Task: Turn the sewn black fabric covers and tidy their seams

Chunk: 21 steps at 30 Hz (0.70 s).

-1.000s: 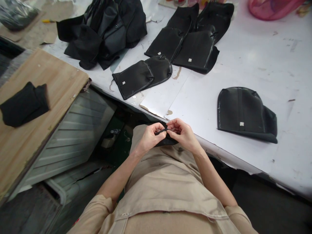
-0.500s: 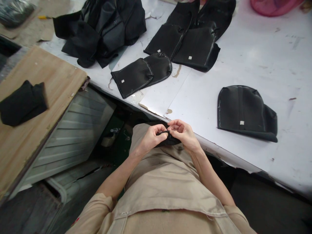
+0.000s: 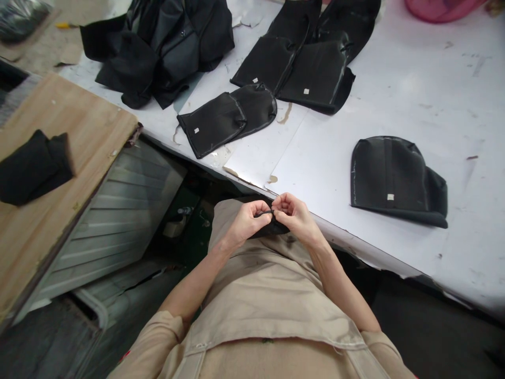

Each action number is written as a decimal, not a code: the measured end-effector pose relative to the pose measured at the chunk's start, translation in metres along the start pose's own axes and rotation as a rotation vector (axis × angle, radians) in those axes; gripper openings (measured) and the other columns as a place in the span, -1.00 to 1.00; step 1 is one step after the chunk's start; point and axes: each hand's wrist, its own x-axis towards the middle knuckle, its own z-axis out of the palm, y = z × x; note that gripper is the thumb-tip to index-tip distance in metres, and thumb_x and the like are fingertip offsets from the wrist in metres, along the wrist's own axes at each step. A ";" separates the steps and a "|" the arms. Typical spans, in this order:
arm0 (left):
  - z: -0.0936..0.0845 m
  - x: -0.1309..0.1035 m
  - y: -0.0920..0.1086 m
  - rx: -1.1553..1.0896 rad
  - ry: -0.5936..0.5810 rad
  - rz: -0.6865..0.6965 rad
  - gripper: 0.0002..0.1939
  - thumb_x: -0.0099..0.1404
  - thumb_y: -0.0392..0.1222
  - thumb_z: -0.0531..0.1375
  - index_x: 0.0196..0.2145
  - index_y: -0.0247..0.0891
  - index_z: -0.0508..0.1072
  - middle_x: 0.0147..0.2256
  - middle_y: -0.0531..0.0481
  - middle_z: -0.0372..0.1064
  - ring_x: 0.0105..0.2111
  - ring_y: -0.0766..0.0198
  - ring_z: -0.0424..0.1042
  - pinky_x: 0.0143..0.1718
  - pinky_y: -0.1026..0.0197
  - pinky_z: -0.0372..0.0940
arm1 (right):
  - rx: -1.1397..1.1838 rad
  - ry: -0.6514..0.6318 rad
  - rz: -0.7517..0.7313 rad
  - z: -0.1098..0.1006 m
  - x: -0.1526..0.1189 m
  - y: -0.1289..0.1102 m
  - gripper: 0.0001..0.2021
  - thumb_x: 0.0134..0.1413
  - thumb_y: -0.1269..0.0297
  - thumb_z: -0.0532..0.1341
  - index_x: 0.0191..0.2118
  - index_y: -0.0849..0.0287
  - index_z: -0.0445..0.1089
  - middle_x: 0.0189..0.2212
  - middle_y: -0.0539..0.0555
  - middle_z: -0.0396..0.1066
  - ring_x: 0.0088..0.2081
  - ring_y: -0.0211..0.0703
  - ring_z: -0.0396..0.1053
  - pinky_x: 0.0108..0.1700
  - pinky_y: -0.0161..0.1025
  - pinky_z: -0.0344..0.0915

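A black fabric piece (image 3: 276, 227) lies over my lap at the edge of the white table (image 3: 307, 152). My left hand (image 3: 249, 221) pinches its upper edge between thumb and fingers. Close against it, my right hand (image 3: 291, 215) pinches the same edge, the fingertips of both hands nearly touching. Most of the piece is hidden under the hands. Beyond them, two overlapping black pieces (image 3: 215, 123) rest near the table edge, and another black piece (image 3: 389, 173) with a small white tag lies to the right.
More black pieces (image 3: 311, 73) lie at the back, beside a heap of black material (image 3: 173, 47). A pink object (image 3: 442, 8) sits at the back right. On the left, a wooden board (image 3: 90, 121) carries a folded black cloth (image 3: 33, 168).
The whole view has shifted very slightly, so the table items appear a little higher and further left. Both hands keep their pinch on the black fabric, almost unmoved.
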 end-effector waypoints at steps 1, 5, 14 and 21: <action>0.000 0.000 0.000 -0.016 -0.002 -0.007 -0.83 0.07 -0.17 0.23 -0.52 -0.31 0.33 -0.54 0.11 0.22 -0.53 0.42 0.17 -0.50 0.34 0.08 | -0.010 0.000 -0.003 0.000 0.000 0.000 -0.85 -0.08 0.35 0.26 -0.32 0.18 0.31 -0.45 -0.05 0.32 -0.42 -0.31 0.27 -0.37 -0.33 0.19; -0.002 0.000 0.001 -0.082 -0.001 -0.040 -0.81 0.07 -0.14 0.23 -0.51 -0.30 0.32 -0.55 0.13 0.20 -0.56 0.44 0.13 -0.52 0.35 0.05 | -0.079 -0.058 -0.019 -0.009 -0.005 -0.004 -0.84 0.13 0.22 0.22 -0.21 0.17 0.35 -0.46 -0.04 0.31 -0.43 -0.29 0.23 -0.41 -0.32 0.16; -0.002 0.003 -0.004 -0.091 -0.029 -0.016 -0.84 0.10 -0.17 0.23 -0.47 -0.31 0.35 -0.52 0.12 0.23 -0.54 0.44 0.15 -0.50 0.37 0.09 | -0.359 -0.127 -0.195 -0.020 -0.017 -0.008 -0.90 0.15 0.24 0.28 -0.29 0.13 0.39 -0.29 0.04 0.40 -0.26 -0.16 0.31 -0.20 -0.23 0.23; -0.008 0.000 -0.001 -0.055 -0.113 0.031 -0.69 0.21 0.05 0.24 -0.40 -0.29 0.36 -0.49 0.12 0.21 -0.51 0.42 0.17 -0.47 0.35 0.10 | -0.152 -0.005 -0.130 -0.011 -0.013 0.002 -0.79 0.21 0.11 0.23 -0.31 0.15 0.35 -0.36 0.03 0.37 -0.33 -0.20 0.28 -0.28 -0.26 0.23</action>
